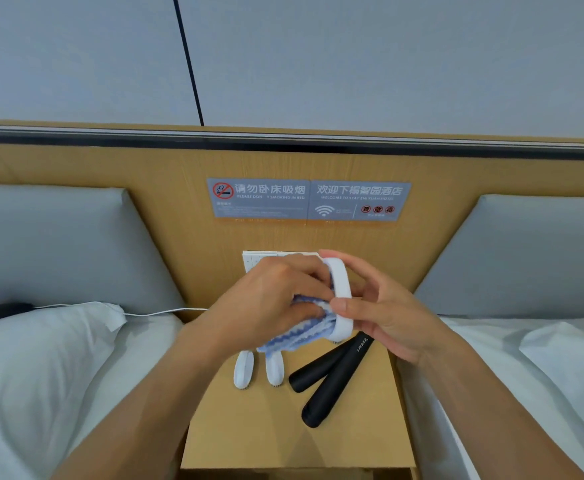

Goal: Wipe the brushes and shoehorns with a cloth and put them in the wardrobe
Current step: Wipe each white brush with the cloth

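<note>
The right hand (384, 306) pinches a white brush (340, 296) by its ends, held above a wooden nightstand (283, 445). The left hand (266, 299) grips a blue-and-white cloth (301, 334) pressed against the brush. Below lie two more white brushes (243, 370) and two black shoehorns (332, 379), partly hidden by cloth and hands. Beds flank the nightstand; a white cable (158, 311) crosses the left pillow (34, 358).

Both forearms were bare from the bottom edge up to the wrists — no sleeve, watch or ring showed. The left hand (269, 299) and right hand (384, 306) wore no gloves — fingernails short and unpainted.
</note>
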Demonstrator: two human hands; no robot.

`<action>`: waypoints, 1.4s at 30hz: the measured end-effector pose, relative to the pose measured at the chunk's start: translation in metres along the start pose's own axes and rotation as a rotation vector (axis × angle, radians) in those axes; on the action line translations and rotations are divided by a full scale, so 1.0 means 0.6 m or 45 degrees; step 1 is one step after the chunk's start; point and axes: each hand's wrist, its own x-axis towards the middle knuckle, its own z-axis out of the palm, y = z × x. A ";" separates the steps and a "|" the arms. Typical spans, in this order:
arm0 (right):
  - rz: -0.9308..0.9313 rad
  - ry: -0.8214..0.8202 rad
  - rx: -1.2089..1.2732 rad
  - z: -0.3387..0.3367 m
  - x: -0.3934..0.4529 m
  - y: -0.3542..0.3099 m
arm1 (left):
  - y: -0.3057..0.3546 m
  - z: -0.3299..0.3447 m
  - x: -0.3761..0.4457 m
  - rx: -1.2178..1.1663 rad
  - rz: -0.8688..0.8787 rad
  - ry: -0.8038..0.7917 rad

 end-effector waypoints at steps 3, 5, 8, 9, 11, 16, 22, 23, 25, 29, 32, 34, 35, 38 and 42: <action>-0.019 -0.028 0.006 -0.006 -0.001 -0.014 | 0.015 0.014 0.007 0.147 0.005 0.318; -0.035 0.007 0.017 -0.013 -0.002 -0.023 | 0.025 0.029 0.008 0.168 -0.015 0.415; -0.046 0.079 0.017 -0.022 -0.001 -0.025 | 0.027 0.037 0.009 0.093 -0.005 0.356; -0.041 0.098 0.022 -0.024 -0.001 -0.025 | 0.026 0.037 0.008 0.055 0.008 0.314; -0.028 0.133 0.050 -0.027 -0.001 -0.021 | 0.023 0.036 0.004 -0.027 0.017 0.222; 0.035 0.196 0.115 -0.024 0.000 -0.006 | 0.003 0.046 -0.019 -0.248 -0.183 0.139; 0.046 0.441 0.251 -0.007 0.006 0.009 | 0.033 0.113 -0.064 -0.462 -0.483 0.508; 0.034 0.491 0.289 -0.004 0.008 0.010 | 0.041 0.123 -0.070 -0.471 -0.543 0.544; 0.009 0.573 0.372 0.005 0.013 0.009 | 0.055 0.139 -0.075 -0.462 -0.642 0.624; -0.024 0.607 0.418 0.040 0.026 0.020 | 0.064 0.130 -0.052 -0.375 -0.746 0.807; -0.037 0.598 0.386 0.058 0.030 0.027 | 0.055 0.111 -0.039 -0.284 -0.758 0.783; -0.034 0.605 0.349 0.060 0.028 0.025 | 0.050 0.101 -0.039 -0.214 -0.737 0.721; -0.014 0.593 0.330 0.060 0.026 0.024 | 0.047 0.097 -0.039 -0.194 -0.715 0.698; 0.133 0.516 0.327 0.049 0.014 0.025 | 0.030 0.067 -0.039 -0.143 -0.619 0.616; 0.429 0.253 0.411 0.019 -0.011 0.019 | -0.009 0.001 -0.044 -0.145 -0.442 0.185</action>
